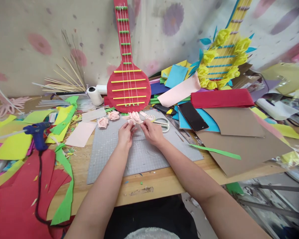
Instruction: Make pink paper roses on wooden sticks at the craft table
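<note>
Clock directions are taken from the flower, 12 o'clock being farthest from the person. A pale pink flower (134,117) sits near the far edge of a grey cutting mat (109,156), between two bare hands. The left hand (126,134) pinches its lower left with narrowed fingertips; the right hand (151,132) pinches its lower right just as narrowly. The petals point toward 12 o'clock; the fingers hide the base, so the long axis cannot be told.

At 12 o'clock, close behind, one red stringed instrument (129,87) stands upright, blocking the far side. One pair of scissors (164,124) lies near the right hand, at 3 to 4 o'clock. Two other pink flowers (103,122) lie at 9 o'clock. One black phone (193,116) rests at 3 o'clock, one blue glue gun (40,133) at 8 to 9. A second instrument (221,63), yellow, leans at 2 o'clock. One green strip (215,151) lies at 4 o'clock.
</note>
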Available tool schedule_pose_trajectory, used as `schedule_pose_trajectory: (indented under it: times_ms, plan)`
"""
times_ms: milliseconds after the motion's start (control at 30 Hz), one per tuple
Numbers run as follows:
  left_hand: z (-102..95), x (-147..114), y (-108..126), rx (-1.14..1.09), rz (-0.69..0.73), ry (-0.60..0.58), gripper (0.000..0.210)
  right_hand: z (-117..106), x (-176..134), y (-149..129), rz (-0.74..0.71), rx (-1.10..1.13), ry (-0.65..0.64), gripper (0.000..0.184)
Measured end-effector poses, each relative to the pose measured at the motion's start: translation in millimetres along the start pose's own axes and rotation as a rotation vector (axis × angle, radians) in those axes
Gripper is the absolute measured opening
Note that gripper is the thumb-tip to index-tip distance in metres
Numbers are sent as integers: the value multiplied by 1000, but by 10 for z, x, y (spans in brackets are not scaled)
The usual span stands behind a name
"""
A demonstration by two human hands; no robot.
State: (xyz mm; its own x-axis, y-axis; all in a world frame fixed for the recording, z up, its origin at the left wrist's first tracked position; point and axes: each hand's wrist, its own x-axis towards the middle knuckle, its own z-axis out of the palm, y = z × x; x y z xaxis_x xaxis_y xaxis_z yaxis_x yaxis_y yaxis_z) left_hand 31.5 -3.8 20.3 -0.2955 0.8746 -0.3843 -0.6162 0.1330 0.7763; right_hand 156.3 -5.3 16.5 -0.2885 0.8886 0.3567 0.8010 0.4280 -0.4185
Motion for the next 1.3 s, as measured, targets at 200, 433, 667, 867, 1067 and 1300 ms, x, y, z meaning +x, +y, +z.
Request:
schedule_pose_trajectory:
  times_ms: [200,433,667,867,1067,1300]
  plan:
    - [-40,18,25,3,-21,-103,11,8,25,14,76,-101,-157,35]
    - [-127,79,22,45,-56,-333,29,-55,74,91,151,-5,-159,35]
    - [-121,60,10,68,14,-352,17,-27,70,110,193,71,-100,33]
    - [-124,47,39,81,23,-376,13,-15,70,146,149,130,-72,32]
    - [-93,57,-12,39,76,-293,13,22,73,145,126,166,-87,32]
    - [-64,39,-43,14,115,-165,12,62,70,111,101,179,-143,33]
